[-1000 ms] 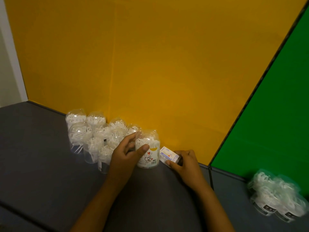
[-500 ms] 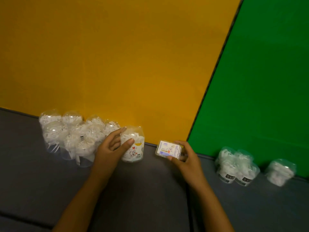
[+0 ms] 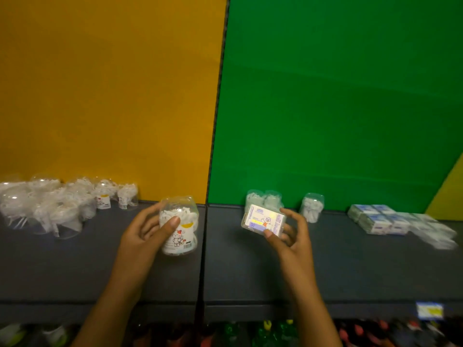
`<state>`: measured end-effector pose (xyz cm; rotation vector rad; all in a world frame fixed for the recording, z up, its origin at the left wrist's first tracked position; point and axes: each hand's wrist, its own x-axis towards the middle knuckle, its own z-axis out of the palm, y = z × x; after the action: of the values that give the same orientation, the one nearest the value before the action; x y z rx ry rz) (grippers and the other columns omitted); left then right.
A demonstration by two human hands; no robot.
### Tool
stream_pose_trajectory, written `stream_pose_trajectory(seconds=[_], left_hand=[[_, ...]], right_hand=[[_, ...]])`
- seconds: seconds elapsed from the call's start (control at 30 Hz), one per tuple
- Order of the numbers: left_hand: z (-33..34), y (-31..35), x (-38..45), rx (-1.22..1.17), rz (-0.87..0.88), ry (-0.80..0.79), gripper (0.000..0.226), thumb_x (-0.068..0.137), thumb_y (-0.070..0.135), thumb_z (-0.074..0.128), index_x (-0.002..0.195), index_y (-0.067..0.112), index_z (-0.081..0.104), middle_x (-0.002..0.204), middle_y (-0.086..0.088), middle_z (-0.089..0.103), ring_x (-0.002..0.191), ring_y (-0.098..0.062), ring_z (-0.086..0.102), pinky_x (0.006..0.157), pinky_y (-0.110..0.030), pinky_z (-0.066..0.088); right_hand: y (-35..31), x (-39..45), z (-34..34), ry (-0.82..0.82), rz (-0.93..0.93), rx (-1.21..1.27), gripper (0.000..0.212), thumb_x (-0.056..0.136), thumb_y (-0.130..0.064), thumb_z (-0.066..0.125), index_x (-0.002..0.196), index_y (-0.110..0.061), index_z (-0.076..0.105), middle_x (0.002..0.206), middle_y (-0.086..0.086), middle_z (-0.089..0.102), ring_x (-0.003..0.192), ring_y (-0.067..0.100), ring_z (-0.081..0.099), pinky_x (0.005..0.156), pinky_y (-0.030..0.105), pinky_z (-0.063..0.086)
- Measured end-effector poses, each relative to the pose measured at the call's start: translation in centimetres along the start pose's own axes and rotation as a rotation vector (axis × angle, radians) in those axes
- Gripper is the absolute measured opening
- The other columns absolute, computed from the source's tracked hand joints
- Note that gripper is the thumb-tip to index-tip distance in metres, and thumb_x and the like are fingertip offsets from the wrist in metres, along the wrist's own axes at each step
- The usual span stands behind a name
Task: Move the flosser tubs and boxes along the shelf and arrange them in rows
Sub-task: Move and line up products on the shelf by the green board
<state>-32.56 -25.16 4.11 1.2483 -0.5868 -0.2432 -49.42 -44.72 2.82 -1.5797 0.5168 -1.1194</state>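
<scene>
My left hand (image 3: 145, 234) grips a clear flosser tub (image 3: 181, 226) with a cartoon label, held upright just above the dark shelf (image 3: 238, 271) near the seam between panels. In my right hand (image 3: 292, 236) is a small flat flosser box (image 3: 263, 220), its printed face turned toward me. A cluster of several clear tubs (image 3: 55, 204) stands at the back left against the yellow wall. Three more tubs (image 3: 312, 206) stand against the green wall, two of them partly hidden behind the box. Stacked flosser boxes (image 3: 378, 217) lie at the right.
A yellow back panel (image 3: 112, 96) and a green one (image 3: 338, 96) close the shelf behind. A blue price tag (image 3: 429, 309) sits on the shelf's front edge. Below the edge, blurred coloured items (image 3: 275, 331) on a lower shelf show.
Both hands have moved right along the shelf, carrying the tub and the box away from the left cluster. The view has swung right, and the stacked boxes have come into sight.
</scene>
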Motion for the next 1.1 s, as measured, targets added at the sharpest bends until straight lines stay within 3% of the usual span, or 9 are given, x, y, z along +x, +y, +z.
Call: stream_pose_trajectory(seconds=[0.07, 0.2, 0.3, 0.5, 0.63, 0.8, 1.0, 1.1], left_hand=[[1.6, 0.5, -2.1, -0.003, 0.019, -0.017, 0.043, 0.078, 0.024, 0.07, 0.119, 0.033, 0.061, 0.101, 0.02, 0.071, 0.098, 0.005, 0.065, 0.072, -0.013, 0.054], [4.8, 1.0, -6.2, -0.051, 0.035, -0.051, 0.045, 0.081, 0.018, 0.069, 0.124, 0.025, 0.059, 0.108, 0.003, 0.072, 0.1, -0.011, 0.068, 0.077, -0.021, 0.057], [7.4, 1.7, -8.7, -0.078, 0.074, -0.055, 0.045, 0.083, 0.015, 0.067, 0.126, 0.026, 0.058, 0.106, 0.004, 0.072, 0.097, -0.007, 0.068, 0.072, -0.015, 0.055], [12.3, 2.5, -10.1, -0.102, 0.093, -0.154, 0.045, 0.082, 0.015, 0.069, 0.124, 0.027, 0.059, 0.111, 0.001, 0.072, 0.103, -0.013, 0.068, 0.082, -0.026, 0.057], [15.2, 2.4, -9.6, -0.1, 0.119, -0.196, 0.046, 0.08, 0.012, 0.07, 0.124, 0.021, 0.058, 0.108, 0.008, 0.072, 0.098, -0.004, 0.067, 0.074, -0.017, 0.056], [18.7, 0.1, -7.0, -0.095, 0.125, -0.223, 0.046, 0.076, 0.014, 0.074, 0.12, 0.021, 0.06, 0.117, 0.002, 0.067, 0.103, -0.011, 0.066, 0.072, -0.016, 0.055], [23.6, -2.2, -2.0, -0.059, 0.138, -0.294, 0.045, 0.073, 0.01, 0.074, 0.115, 0.017, 0.058, 0.119, 0.006, 0.062, 0.097, -0.005, 0.067, 0.076, -0.018, 0.056], [24.9, -2.1, -0.8, -0.038, 0.155, -0.324, 0.049, 0.068, 0.017, 0.076, 0.114, 0.016, 0.058, 0.116, 0.013, 0.062, 0.094, -0.001, 0.067, 0.074, -0.022, 0.058]], right_hand=[[-1.1, -1.6, -2.8, 0.03, -0.024, -0.004, 0.05, 0.084, 0.007, 0.068, 0.124, -0.019, 0.052, 0.11, 0.006, 0.069, 0.091, 0.008, 0.069, 0.073, 0.018, 0.054], [-3.2, -4.6, -8.0, 0.058, -0.034, -0.017, 0.047, 0.086, 0.004, 0.067, 0.123, -0.022, 0.054, 0.109, 0.003, 0.068, 0.087, 0.004, 0.069, 0.071, 0.016, 0.052], [-4.3, -6.3, -11.5, 0.093, -0.043, -0.033, 0.046, 0.087, 0.004, 0.066, 0.123, -0.022, 0.055, 0.107, 0.0, 0.067, 0.084, -0.002, 0.067, 0.069, 0.013, 0.051], [-5.4, -7.0, -16.4, 0.147, -0.059, -0.087, 0.045, 0.087, 0.001, 0.067, 0.123, -0.022, 0.055, 0.107, 0.0, 0.068, 0.085, -0.002, 0.066, 0.072, 0.015, 0.052], [-5.7, -6.2, -18.4, 0.16, -0.074, -0.106, 0.044, 0.087, 0.003, 0.067, 0.123, -0.02, 0.055, 0.108, -0.002, 0.066, 0.086, -0.007, 0.064, 0.071, 0.012, 0.05], [-4.6, -3.5, -20.7, 0.199, -0.054, -0.138, 0.044, 0.087, 0.002, 0.067, 0.122, -0.023, 0.055, 0.106, -0.006, 0.065, 0.084, -0.01, 0.063, 0.071, 0.013, 0.051], [-2.1, 2.4, -22.7, 0.226, -0.038, -0.2, 0.044, 0.086, 0.0, 0.069, 0.12, -0.026, 0.056, 0.102, -0.006, 0.066, 0.086, -0.002, 0.066, 0.078, 0.029, 0.058], [-1.7, 3.9, -23.3, 0.203, -0.027, -0.226, 0.045, 0.085, -0.001, 0.07, 0.121, -0.026, 0.057, 0.105, -0.003, 0.068, 0.09, 0.004, 0.067, 0.079, 0.031, 0.059]])
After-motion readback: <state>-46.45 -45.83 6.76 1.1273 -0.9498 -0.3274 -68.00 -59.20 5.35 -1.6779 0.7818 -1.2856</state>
